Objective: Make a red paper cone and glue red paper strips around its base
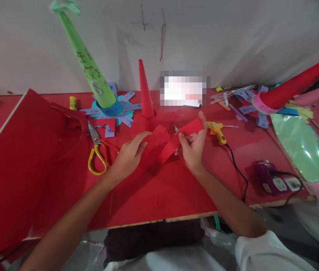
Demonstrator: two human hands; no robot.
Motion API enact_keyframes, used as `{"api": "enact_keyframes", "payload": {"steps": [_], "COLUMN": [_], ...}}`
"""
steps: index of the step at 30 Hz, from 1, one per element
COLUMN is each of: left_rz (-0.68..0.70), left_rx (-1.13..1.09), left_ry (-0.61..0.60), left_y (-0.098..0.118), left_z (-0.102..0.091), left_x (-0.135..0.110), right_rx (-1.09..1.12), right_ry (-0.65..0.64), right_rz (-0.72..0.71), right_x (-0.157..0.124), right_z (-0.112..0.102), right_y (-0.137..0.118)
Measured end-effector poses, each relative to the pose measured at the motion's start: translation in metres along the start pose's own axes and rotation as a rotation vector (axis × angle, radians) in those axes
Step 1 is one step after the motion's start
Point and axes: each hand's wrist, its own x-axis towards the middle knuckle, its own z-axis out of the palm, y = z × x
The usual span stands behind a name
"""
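Observation:
My right hand (194, 148) is closed on a folded strip of red paper (173, 145), thumb in front and fingers behind. My left hand (129, 156) is closed at the left side of the red paper, with thumb and forefinger pinching its edge; red on red makes the exact outline hard to see. Just beyond my hands a slim red paper cone (145, 94) stands upright. Left of my left hand lie scissors (98, 152) with yellow and red handles. A yellow glue gun (217, 131) rests to the right of my right hand.
Behind the scissors stands a green cone (88, 64) on a blue base. A large red board (15, 169) fills the left. At right are a purple power box (269, 177), green sheets in plastic (306, 146) and a red cone (303, 84). The glue gun's cord trails rightward.

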Motion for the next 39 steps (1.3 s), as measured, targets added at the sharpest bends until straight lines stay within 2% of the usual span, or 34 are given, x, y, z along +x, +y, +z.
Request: {"api": "enact_keyframes", "payload": {"steps": [2, 4, 6, 7, 11, 13, 17, 19, 23, 25, 28, 31, 34, 36, 39], "left_rz": [0.016, 0.074, 0.138, 0.158, 0.118, 0.096, 0.1, 0.132, 0.309, 0.391, 0.468, 0.428, 0.313, 0.271, 0.282], "left_rx": [0.171, 0.329, 0.328, 0.258, -0.087, -0.143, -0.162, -0.144, -0.024, 0.119, 0.313, 0.401, 0.464, 0.507, 0.525], "left_ry": [-0.03, 0.085, 0.199, 0.218, 0.093, 0.046, 0.09, 0.063, -0.134, -0.18, -0.18, -0.104, -0.005, 0.001, -0.06], "left_y": [-0.007, -0.011, -0.009, -0.005, 0.01, 0.012, 0.001, -0.007, -0.015, -0.014, -0.011, -0.01, -0.011, -0.012, -0.012], "left_z": [-0.01, -0.014, -0.009, -0.004, 0.023, 0.033, 0.035, 0.032, 0.03, 0.032, 0.034, 0.031, 0.025, 0.023, 0.025], "left_x": [0.004, 0.005, 0.002, -0.001, -0.016, -0.02, -0.017, -0.014, -0.012, -0.012, -0.011, -0.008, -0.004, -0.003, -0.004], "right_rx": [0.025, 0.03, 0.013, 0.007, 0.011, -0.006, -0.063, -0.097, -0.16, -0.175, -0.238, -0.369, -0.563, -0.658, -0.685], "right_ry": [-0.004, -0.015, -0.074, -0.121, -0.231, -0.241, -0.197, -0.146, -0.098, -0.081, -0.075, -0.158, -0.316, -0.425, -0.573], "right_rz": [0.023, 0.043, 0.091, 0.125, 0.201, 0.186, 0.12, 0.049, -0.148, -0.171, -0.189, -0.259, -0.37, -0.433, -0.451], "right_x": [0.001, 0.001, -0.001, -0.002, -0.01, -0.013, -0.012, -0.006, 0.01, 0.015, 0.016, 0.009, -0.001, -0.008, -0.017], "right_z": [0.001, 0.002, 0.005, 0.006, 0.012, 0.014, 0.011, 0.005, -0.01, -0.015, -0.018, -0.018, -0.017, -0.016, -0.011], "right_y": [0.0, 0.001, 0.001, 0.0, -0.003, -0.003, -0.004, -0.006, -0.012, -0.014, -0.017, -0.017, -0.013, -0.008, 0.0]}}
